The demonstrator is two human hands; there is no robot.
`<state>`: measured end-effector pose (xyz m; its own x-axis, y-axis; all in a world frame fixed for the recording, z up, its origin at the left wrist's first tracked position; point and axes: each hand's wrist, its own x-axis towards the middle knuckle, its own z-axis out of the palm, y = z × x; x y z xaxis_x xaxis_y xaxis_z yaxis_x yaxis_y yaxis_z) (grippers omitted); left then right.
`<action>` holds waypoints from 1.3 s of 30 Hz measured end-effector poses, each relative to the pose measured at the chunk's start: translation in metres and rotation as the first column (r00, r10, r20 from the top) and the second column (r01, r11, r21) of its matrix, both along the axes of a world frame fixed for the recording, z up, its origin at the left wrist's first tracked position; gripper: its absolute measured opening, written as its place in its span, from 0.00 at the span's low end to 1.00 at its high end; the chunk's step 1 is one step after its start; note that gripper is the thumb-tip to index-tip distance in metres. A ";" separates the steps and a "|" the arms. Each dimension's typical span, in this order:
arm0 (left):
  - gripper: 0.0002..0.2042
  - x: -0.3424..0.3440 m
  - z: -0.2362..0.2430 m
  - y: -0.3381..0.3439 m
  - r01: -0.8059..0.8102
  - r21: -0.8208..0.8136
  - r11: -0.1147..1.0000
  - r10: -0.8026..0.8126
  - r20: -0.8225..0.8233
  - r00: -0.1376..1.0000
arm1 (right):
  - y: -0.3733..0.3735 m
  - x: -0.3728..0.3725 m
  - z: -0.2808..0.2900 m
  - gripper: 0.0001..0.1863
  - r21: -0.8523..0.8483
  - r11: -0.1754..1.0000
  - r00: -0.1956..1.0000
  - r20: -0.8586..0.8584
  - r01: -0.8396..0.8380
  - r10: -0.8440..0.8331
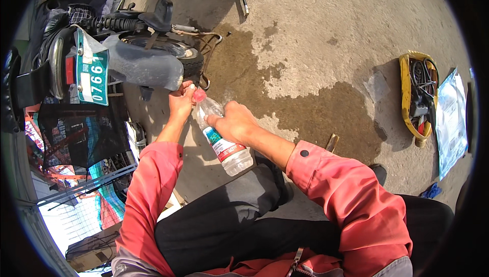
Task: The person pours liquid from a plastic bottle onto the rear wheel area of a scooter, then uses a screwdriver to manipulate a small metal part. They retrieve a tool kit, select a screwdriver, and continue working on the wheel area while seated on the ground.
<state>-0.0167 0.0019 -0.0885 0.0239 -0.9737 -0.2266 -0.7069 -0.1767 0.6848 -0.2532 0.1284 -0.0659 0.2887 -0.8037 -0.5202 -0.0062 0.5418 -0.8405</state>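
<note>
"While the right hand (237,123) grips a clear plastic bottle (237,163), what's the left hand (179,105) doing?"

"Its fingers (187,88) bend beside the bottle's red plastic cap (199,95), near a curved grey mudguard (147,65); whether they hold anything, I can't tell. The bottle's neck (205,106) lies between both hands."

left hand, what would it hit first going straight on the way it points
The left hand would probably meet the black tyre first, with the lower end of the grey mudguard close beside that line; depth is unclear here.
</note>
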 end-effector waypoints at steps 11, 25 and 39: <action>0.09 0.006 -0.005 -0.001 -0.012 -0.022 1.000 0.008 -0.140 0.990 | -0.006 0.011 0.005 0.28 0.101 0.993 0.990 0.126 0.056 -0.069; 0.13 -0.010 0.007 0.003 -0.022 0.034 0.999 0.025 -0.074 0.997 | 0.011 0.016 -0.011 0.29 0.078 0.996 0.997 0.062 0.032 -0.036; 0.17 -0.030 0.012 0.001 -0.152 0.037 0.988 0.152 0.011 0.988 | 0.014 0.011 -0.006 0.31 0.087 0.995 0.998 0.049 0.038 -0.043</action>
<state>-0.0463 0.0027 -0.0762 0.1730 -0.9493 -0.2623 -0.6750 -0.3083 0.6703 -0.2422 0.1421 -0.0719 0.2848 -0.7683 -0.5732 0.0588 0.6109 -0.7895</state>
